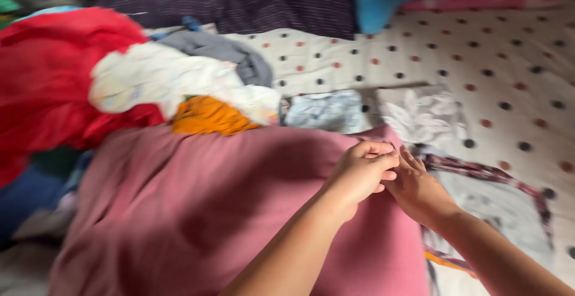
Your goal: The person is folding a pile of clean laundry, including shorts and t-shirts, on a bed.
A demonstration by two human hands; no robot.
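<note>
Soft, even daylight falls brightest on the dotted sheet (479, 62) at upper right; the lower left sinks into shadow; the arms cast a faint shade on the pink cloth (197, 206); motion blur smears everything, most at the left.

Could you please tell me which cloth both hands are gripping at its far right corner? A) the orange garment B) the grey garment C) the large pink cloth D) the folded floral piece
C: the left hand and right hand meet at the corner of the large pink cloth, while the orange garment lies beyond it, untouched.
</note>
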